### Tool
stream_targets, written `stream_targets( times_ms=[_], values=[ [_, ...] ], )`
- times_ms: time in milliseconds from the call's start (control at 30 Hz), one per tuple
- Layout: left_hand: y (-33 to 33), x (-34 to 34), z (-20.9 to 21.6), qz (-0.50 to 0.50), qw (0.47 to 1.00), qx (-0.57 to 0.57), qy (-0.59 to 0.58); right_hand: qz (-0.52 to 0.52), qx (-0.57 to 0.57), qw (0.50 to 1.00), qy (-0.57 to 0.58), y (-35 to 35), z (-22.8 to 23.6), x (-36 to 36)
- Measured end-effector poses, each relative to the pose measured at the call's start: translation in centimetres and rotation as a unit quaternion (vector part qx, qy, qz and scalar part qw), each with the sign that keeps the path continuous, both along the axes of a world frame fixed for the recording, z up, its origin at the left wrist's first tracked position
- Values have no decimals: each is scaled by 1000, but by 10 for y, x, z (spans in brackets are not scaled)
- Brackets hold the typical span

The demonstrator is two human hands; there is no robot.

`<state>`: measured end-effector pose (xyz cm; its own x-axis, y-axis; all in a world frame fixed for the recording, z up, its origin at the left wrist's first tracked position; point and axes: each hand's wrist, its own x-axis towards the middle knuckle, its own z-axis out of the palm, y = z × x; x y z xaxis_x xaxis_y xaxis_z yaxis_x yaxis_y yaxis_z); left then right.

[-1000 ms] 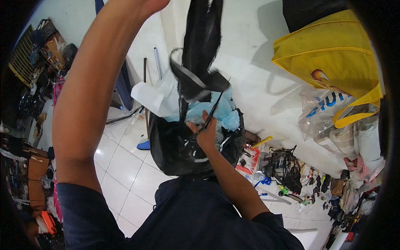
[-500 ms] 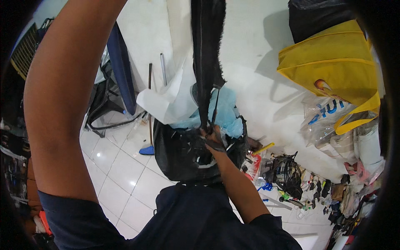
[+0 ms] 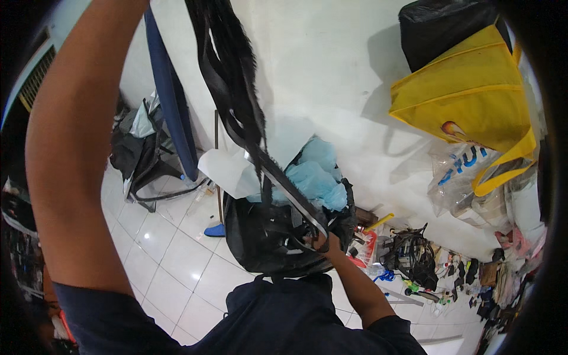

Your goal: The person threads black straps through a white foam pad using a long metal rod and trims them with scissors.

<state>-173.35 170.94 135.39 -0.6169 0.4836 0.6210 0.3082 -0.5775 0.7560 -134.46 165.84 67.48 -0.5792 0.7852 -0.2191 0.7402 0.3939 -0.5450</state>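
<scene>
My left arm is raised along the left side, and its hand is beyond the upper edge. A bundle of long black straps (image 3: 239, 89) with frayed edges hangs from the upper edge down toward a black plastic bag (image 3: 251, 239). One strap runs slantwise to my right hand (image 3: 326, 241), at the bag's right side. My right fingers appear closed around that strap, though they are partly hidden by it and in shade. Crumpled light-blue plastic (image 3: 316, 174) and a white sheet (image 3: 228, 171) stick up at the bag's far side.
A yellow bag (image 3: 464, 89) hangs on the right wall below a black bag (image 3: 441, 29). Clutter, including a dark cable heap (image 3: 411, 257), lies along the right wall. At left are a dark-blue long board (image 3: 171, 94), a black frame (image 3: 145, 160) and a blue-headed broom (image 3: 215, 231).
The black straps have shifted up and left, and more separate strands show. My right hand has moved slightly right and down in the picture. The view has shifted a little.
</scene>
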Motion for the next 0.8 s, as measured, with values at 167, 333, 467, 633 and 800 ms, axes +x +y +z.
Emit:
stream_targets(
  times_ms=[167,333,467,633,800],
  values=[
    [-33,-13,-26,55,998,-29,31,47,123,983,-131,29,-7,100],
    [-81,-25,-54,125,989,-68,48,55,120,991,-23,31,20,169],
    [-128,-28,-71,180,978,-90,48,-23,47,996,67,5,40,171],
    [-186,-25,-73,247,962,-106,56,30,-101,927,361,0,99,31],
    [-255,-20,-50,319,939,-100,74,108,-53,879,461,-21,195,-129]
  ],
)
